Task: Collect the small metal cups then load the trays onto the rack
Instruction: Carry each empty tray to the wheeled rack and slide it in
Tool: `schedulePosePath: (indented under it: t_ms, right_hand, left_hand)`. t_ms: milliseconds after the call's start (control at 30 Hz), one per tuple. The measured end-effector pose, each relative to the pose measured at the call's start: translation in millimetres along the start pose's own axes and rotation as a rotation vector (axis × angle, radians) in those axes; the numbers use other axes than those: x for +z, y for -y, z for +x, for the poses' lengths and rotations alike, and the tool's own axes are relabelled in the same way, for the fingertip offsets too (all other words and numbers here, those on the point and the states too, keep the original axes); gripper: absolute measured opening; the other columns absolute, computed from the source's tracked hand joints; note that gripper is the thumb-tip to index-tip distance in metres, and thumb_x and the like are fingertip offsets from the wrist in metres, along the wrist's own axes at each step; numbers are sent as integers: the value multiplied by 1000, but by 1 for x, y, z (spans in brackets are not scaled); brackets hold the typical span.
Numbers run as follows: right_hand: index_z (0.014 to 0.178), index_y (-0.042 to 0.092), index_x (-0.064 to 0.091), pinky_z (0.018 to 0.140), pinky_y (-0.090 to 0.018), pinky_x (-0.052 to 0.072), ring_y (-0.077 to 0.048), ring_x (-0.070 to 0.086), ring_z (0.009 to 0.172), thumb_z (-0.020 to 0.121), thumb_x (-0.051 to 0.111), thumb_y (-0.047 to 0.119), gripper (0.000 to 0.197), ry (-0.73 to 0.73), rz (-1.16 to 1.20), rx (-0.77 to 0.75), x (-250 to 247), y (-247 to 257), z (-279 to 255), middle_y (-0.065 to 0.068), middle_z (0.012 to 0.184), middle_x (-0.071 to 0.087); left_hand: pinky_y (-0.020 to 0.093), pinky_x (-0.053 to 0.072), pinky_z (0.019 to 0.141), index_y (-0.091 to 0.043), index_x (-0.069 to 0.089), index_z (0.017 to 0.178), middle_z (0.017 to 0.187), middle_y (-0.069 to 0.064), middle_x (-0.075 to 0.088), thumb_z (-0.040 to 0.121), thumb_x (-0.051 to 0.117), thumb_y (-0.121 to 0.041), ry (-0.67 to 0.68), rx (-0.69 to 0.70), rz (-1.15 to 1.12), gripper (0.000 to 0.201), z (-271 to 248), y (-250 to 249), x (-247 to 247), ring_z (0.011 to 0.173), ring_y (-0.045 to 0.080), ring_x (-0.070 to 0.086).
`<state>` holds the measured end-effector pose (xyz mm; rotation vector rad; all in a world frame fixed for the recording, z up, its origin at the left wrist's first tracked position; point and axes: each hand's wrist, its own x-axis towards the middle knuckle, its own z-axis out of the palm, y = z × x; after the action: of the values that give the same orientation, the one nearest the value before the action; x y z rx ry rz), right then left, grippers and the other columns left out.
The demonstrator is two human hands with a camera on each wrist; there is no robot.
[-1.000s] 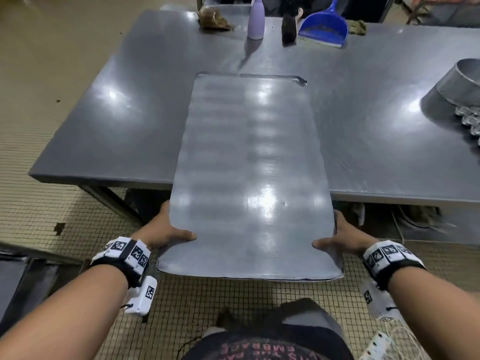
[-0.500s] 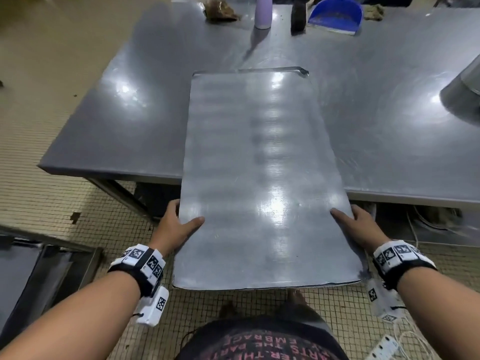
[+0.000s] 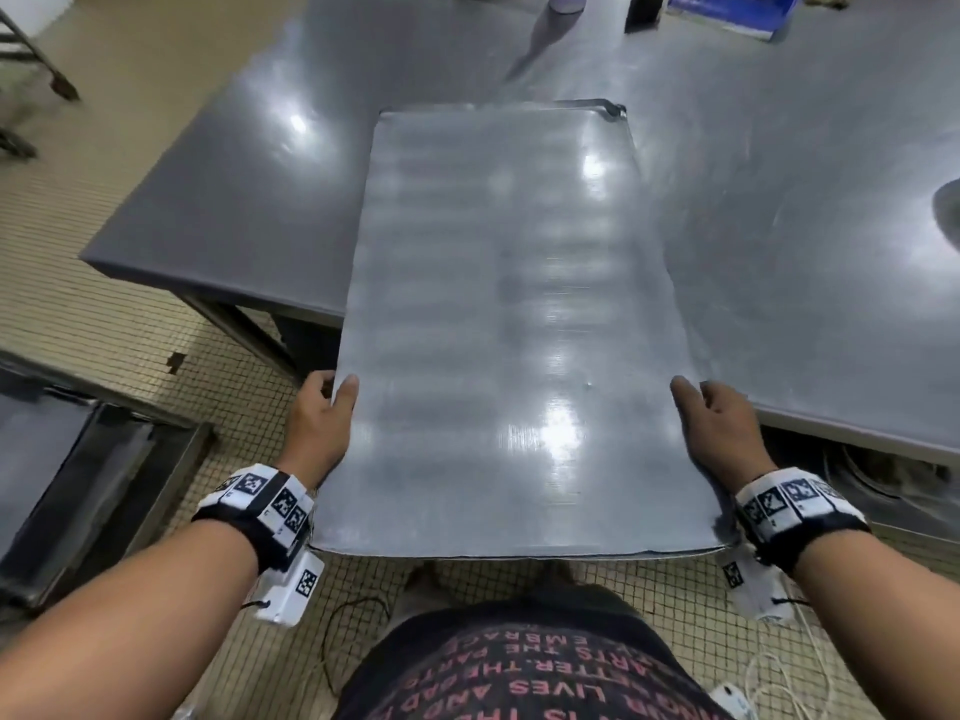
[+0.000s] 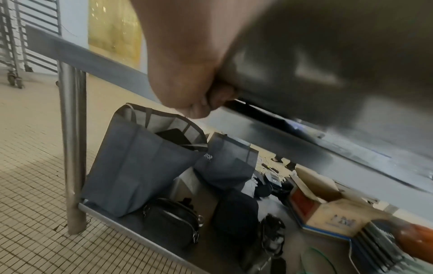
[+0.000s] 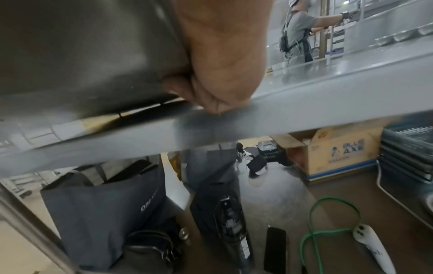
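A large flat metal tray (image 3: 509, 330) lies lengthwise, its far half over the steel table (image 3: 779, 252) and its near half jutting past the table's front edge toward me. My left hand (image 3: 324, 423) grips the tray's left long edge, thumb on top and fingers curled beneath. My right hand (image 3: 719, 426) grips the right long edge the same way. In the wrist views the tray's dark underside (image 4: 328, 61) (image 5: 82, 55) shows above the curled fingers (image 4: 220, 96) (image 5: 178, 87). No small metal cups are in view.
A purple bottle (image 3: 569, 0), a black brush (image 3: 644, 7) and a blue dustpan (image 3: 727, 13) sit at the table's far edge. A dark tray stack (image 3: 67, 470) lies low at my left. Bags (image 4: 140, 166) and a cardboard box (image 5: 335, 155) fill the shelf under the table. A wheeled rack (image 4: 21, 37) stands beyond.
Both hands have slid forward along the tray's long edges, away from its near corners. The view has drawn closer and tilted down over the tray.
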<state>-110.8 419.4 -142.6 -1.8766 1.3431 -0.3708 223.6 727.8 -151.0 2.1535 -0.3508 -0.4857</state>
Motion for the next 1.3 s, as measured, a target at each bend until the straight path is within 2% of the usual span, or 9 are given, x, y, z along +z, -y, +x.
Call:
schedulePosePath:
  t_ms: [433,533,633,700,800,900,1033,1200,1300]
  right_hand:
    - [62,6,36,53,-31,22,-16,25,56,85,63,58,63,1,102,-255,-41,52,42,-5,64,26]
    - [76,-8,52,54,-32,32,-15,35,57,79,62,66,75,64,144,-294,-34,77,54,-4,64,38]
    - [97,11,67,71,-37,51,-20,59,74,75,63,71,65,135,163,-349,-24,118,63,-4,83,66]
    - [104,20,65,78,-40,54,-21,64,82,75,67,68,57,190,216,-419,-13,152,65,-7,95,72]
    - [96,27,63,80,-42,55,-26,68,85,76,69,62,41,259,251,-527,6,202,59,-5,91,73]
    - [103,24,64,82,-46,57,-31,70,88,73,69,66,51,326,269,-607,32,252,48,-8,91,73]
    - [102,21,64,84,-40,56,-22,69,87,79,69,56,42,449,278,-754,65,316,14,-3,92,72]
    - [96,19,59,64,-25,46,-6,61,72,88,71,40,26,612,316,-890,97,386,-47,10,76,62]
    - [96,13,59,70,-27,45,-11,62,73,86,73,44,35,702,323,-981,116,417,-82,8,76,63]
  left_hand:
    - [13,43,52,-13,57,106,84,-8,64,97,63,-30,-249,112,-73,20,-47,-60,-25,72,2,60]
    - [20,44,59,-14,61,103,83,-12,64,95,65,-33,-361,130,-74,21,-58,-61,-49,72,0,61]
    - [15,45,61,-22,60,87,76,-11,63,94,66,-32,-480,155,-72,14,-71,-63,-81,60,-9,59]
    - [12,40,56,-17,57,86,71,-9,57,94,66,-30,-578,150,-50,18,-85,-65,-106,58,-4,56]
    - [27,42,65,-13,61,99,80,-5,63,93,67,-35,-719,111,-39,24,-112,-64,-143,72,13,58]
    - [21,44,59,-14,60,100,80,-12,63,92,69,-32,-843,77,-76,21,-144,-57,-179,71,8,60]
    - [23,44,60,-15,61,98,82,-13,64,90,71,-35,-1007,58,-58,24,-201,-50,-224,72,1,60]
    - [35,55,72,-16,64,100,92,-4,70,83,74,-52,-1135,-35,-81,40,-278,-41,-268,82,16,68]
    - [39,56,74,-10,65,99,95,3,71,84,74,-49,-1225,-57,-30,43,-321,-35,-288,87,22,67]
